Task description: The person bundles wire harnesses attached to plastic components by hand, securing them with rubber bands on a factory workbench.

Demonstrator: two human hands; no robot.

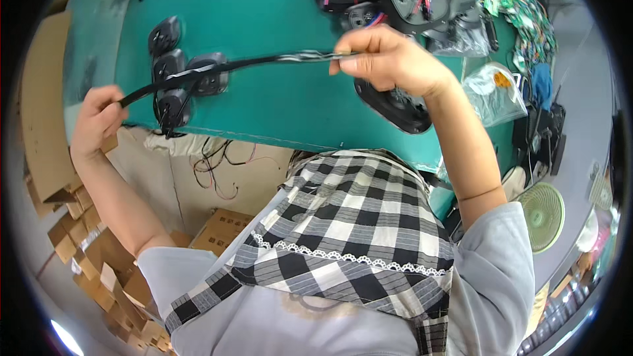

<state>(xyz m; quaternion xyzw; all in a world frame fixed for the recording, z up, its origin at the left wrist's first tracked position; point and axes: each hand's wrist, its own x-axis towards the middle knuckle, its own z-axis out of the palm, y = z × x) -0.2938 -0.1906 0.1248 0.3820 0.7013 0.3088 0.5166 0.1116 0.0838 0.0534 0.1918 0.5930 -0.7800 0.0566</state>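
Cable [254,62] strung left to right over green table [283,109], right end farther from near edge
Left hand [97,120] and right hand [392,62] pinch its ends; boxes [47,105] beyond left edge

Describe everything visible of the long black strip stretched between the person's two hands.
The long, thin black strip looks flexible, like cable or sleeving; blur hides its exact material. Pale, glossy streaks show along it, clearest toward the right end. Pinched by the left hand at one end and the right hand near the other, it slants up rightward in a slight bow. It crosses in front of dark, rounded plastic pieces on the green work surface; contact with them cannot be told.
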